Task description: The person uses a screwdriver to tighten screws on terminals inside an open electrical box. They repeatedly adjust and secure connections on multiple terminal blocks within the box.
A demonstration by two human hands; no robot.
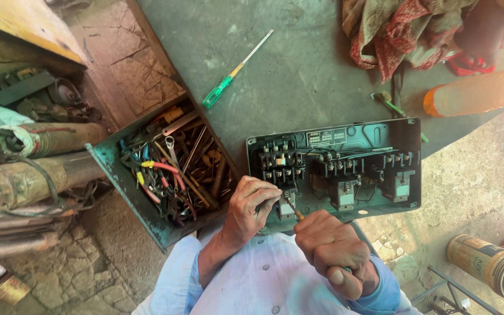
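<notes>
Right hand (335, 252) grips a screwdriver (293, 210) driving a terminal screw at the control box's (406, 133) lower-left corner, left hand (251, 209) pinching there; steady turning seems needed.

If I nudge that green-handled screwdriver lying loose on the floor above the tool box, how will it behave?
The green-handled screwdriver would likely roll, since handle and shaft look round and it lies free on the smooth floor. It probably stays stiff, given its straight metal shaft. It looks slim, so likely light and easy to lift.
</notes>
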